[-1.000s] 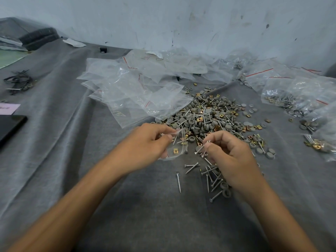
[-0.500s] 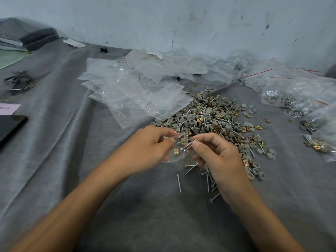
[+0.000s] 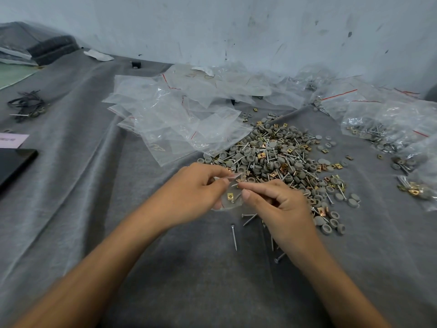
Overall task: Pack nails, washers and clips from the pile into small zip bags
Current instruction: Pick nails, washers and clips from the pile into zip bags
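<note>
Two hands, left (image 3: 196,192) pinching bag (image 3: 230,203), right (image 3: 279,207) nail (image 3: 234,185)

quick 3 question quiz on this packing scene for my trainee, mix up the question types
1. True or false: the left hand holds the small zip bag.
2. What shows through the bag's side? A a brass clip; B a coin; C a key.
3. Fill in: the filled bags lie on the person's ___ of the pile.

Key: 1 true; 2 A; 3 right.
</note>
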`<state>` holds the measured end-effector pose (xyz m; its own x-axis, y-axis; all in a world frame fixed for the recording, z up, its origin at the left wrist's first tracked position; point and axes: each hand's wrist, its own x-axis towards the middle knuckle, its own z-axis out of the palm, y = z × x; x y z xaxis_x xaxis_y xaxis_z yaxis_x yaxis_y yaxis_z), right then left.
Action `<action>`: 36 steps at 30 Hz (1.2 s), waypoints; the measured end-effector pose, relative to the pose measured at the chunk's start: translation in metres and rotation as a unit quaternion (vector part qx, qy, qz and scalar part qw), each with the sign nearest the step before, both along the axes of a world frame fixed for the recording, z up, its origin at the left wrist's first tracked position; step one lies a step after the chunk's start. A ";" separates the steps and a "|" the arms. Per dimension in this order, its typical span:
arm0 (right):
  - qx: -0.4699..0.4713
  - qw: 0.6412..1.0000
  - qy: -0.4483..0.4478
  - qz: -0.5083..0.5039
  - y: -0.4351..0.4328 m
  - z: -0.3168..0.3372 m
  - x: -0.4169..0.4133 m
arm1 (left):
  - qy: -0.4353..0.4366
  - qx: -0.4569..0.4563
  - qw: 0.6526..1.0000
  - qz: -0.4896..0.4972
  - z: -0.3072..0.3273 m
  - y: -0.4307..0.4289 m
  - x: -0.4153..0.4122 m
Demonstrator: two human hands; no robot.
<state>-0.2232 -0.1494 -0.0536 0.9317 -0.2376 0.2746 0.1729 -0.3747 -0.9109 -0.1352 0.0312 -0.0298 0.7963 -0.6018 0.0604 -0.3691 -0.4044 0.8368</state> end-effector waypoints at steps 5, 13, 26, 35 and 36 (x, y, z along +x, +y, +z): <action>-0.053 0.999 -0.004 -0.011 -0.012 0.003 -0.001 | 0.000 0.003 1.000 0.015 0.003 0.002 0.001; -0.282 0.958 0.051 0.013 -0.028 0.003 -0.004 | 0.027 -0.026 0.999 0.034 0.006 0.005 0.004; -0.410 0.904 0.098 0.072 -0.034 -0.001 -0.006 | 0.030 -0.021 0.998 0.047 0.004 0.007 0.008; -0.283 0.958 0.030 0.024 -0.033 -0.003 -0.005 | 0.038 -0.132 0.968 0.210 0.014 0.019 0.027; -0.279 0.960 0.027 0.021 -0.033 -0.003 -0.005 | 0.053 -0.154 0.956 0.246 0.017 0.024 0.034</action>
